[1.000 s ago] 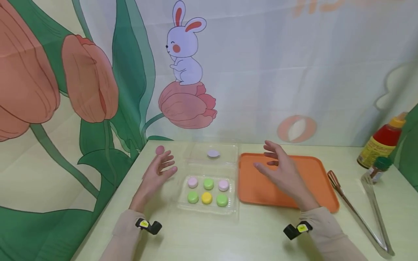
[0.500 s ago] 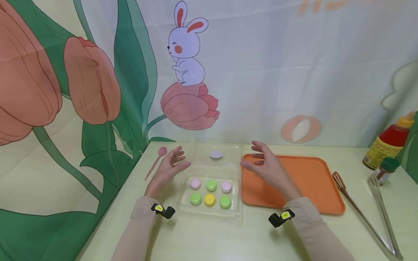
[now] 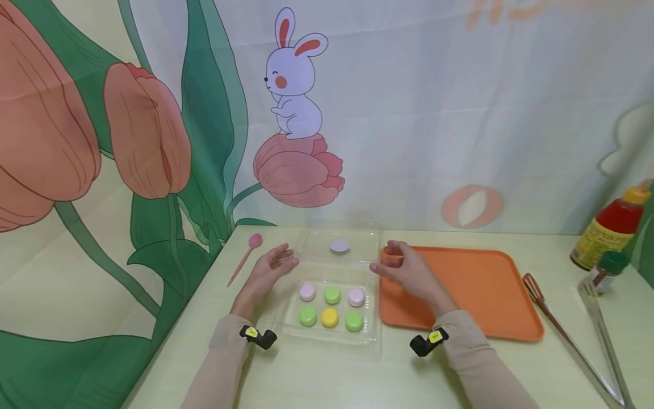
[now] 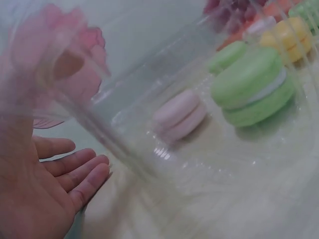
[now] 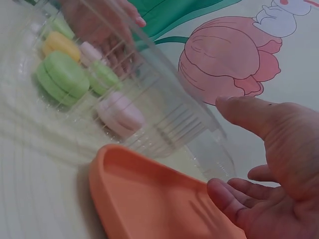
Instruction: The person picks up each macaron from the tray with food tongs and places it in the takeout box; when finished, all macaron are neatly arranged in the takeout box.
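Observation:
A clear plastic clamshell box (image 3: 334,335) lies with its lid (image 3: 314,245) folded back and a pale lilac oval (image 3: 339,246) on the lid. In its base sit several macarons: lilac, green (image 3: 332,295) and one yellow (image 3: 330,318). My left hand (image 3: 265,272) is at the box's left side near the hinge, fingers loosely spread and thumb towards the lid. On the opposite side my right hand (image 3: 409,272) reaches over the tray's left edge, its thumb tip right by the box's edge. Both wrist views show a gap between thumb and fingers with nothing in it.
An orange tray (image 3: 470,295) lies right of the box. Beyond it are metal tongs (image 3: 574,352), a green-capped jar (image 3: 608,270) and a red sauce bottle (image 3: 610,224). A pink spoon (image 3: 246,255) lies at the left. A printed curtain (image 3: 398,125) hangs behind the table.
Both hands have moved inward, towards the two sides of the box. The left hand has uncovered the pink spoon. The box and macarons stay in place.

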### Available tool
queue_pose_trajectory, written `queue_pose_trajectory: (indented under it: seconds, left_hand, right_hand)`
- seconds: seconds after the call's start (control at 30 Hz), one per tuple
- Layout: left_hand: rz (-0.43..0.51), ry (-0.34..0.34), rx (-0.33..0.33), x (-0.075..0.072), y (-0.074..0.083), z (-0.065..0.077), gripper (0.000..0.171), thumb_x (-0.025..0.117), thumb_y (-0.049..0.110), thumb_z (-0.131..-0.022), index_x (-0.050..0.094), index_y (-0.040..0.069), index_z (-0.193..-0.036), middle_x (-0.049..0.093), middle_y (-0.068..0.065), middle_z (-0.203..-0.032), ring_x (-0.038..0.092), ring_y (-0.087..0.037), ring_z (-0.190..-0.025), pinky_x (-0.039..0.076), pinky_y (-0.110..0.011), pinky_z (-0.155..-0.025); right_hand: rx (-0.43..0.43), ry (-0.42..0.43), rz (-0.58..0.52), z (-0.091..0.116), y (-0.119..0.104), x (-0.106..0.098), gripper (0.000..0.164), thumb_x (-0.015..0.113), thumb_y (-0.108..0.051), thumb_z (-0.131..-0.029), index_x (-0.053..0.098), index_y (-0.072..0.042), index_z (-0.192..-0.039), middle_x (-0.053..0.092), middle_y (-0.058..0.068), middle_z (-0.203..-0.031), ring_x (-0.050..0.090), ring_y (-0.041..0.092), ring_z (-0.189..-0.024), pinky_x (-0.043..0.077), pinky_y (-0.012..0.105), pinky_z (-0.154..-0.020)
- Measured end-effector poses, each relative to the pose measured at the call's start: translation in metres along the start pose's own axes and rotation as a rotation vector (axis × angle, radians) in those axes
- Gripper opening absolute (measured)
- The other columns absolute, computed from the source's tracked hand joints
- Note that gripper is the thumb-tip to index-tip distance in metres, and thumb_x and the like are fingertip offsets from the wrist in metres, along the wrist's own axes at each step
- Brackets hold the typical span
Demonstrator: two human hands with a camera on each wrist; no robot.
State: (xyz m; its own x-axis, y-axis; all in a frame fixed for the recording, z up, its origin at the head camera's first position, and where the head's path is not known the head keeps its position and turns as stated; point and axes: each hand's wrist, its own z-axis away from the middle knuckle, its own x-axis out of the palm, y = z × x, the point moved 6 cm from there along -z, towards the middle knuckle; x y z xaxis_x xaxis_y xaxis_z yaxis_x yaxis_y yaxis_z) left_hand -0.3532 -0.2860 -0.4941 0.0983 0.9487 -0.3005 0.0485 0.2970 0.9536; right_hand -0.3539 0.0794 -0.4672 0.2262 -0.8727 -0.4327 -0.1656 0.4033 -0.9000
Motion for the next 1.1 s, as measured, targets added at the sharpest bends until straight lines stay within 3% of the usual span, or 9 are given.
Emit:
queue_pose_trajectory:
  seconds: [0.23, 0.4, 0.67, 0.9, 1.1]
  left_hand:
    - [0.017, -0.022, 0.017, -0.001, -0.006, 0.001, 0.073, 0.078, 0.034, -0.107, 0.048, 0.004, -0.167, 0.057, -0.014, -0.165, 0.055, -0.036, -0.152, 0.038, -0.056, -0.131]
    - [0.025, -0.042, 0.045, 0.0, -0.006, 0.0, 0.068, 0.078, 0.034, -0.107, 0.053, 0.006, -0.164, 0.057, -0.012, -0.166, 0.055, -0.034, -0.152, 0.039, -0.054, -0.131]
    - [0.032, -0.036, 0.049, -0.001, -0.005, -0.001, 0.064, 0.077, 0.026, -0.108, 0.052, 0.012, -0.165, 0.057, -0.013, -0.165, 0.053, -0.036, -0.154, 0.04, -0.055, -0.13]
    - [0.081, -0.052, 0.088, -0.002, 0.002, 0.0, 0.076, 0.082, 0.021, -0.104, 0.043, 0.008, -0.169, 0.055, -0.016, -0.166, 0.053, -0.038, -0.153, 0.043, -0.053, -0.129]
    - [0.136, -0.05, 0.084, -0.001, 0.007, 0.002, 0.072, 0.081, 0.023, -0.106, 0.045, 0.012, -0.167, 0.055, -0.016, -0.165, 0.056, -0.034, -0.151, 0.052, -0.038, -0.121]
  right_hand:
    - [0.006, -0.017, 0.036, -0.001, 0.006, 0.005, 0.084, 0.086, -0.039, -0.1, 0.048, 0.004, -0.161, 0.066, 0.022, -0.147, 0.069, 0.036, -0.128, 0.065, 0.043, -0.099]
    - [0.014, -0.035, 0.015, -0.002, 0.009, 0.007, 0.084, 0.085, -0.039, -0.101, 0.047, 0.004, -0.162, 0.068, 0.024, -0.143, 0.069, 0.037, -0.127, 0.065, 0.041, -0.099]
    - [-0.008, -0.028, -0.103, -0.003, 0.004, 0.011, 0.085, 0.085, -0.025, -0.102, 0.038, 0.006, -0.165, 0.061, 0.028, -0.148, 0.068, 0.04, -0.127, 0.068, 0.043, -0.091]
    - [-0.014, -0.011, -0.23, -0.001, -0.005, 0.011, 0.086, 0.084, -0.01, -0.1, 0.031, 0.001, -0.167, 0.053, 0.029, -0.151, 0.066, 0.038, -0.123, 0.067, 0.04, -0.082]
    - [-0.021, 0.008, -0.262, 0.0, -0.009, 0.011, 0.082, 0.082, -0.003, -0.099, 0.03, -0.004, -0.163, 0.05, 0.029, -0.152, 0.066, 0.037, -0.122, 0.066, 0.038, -0.08]
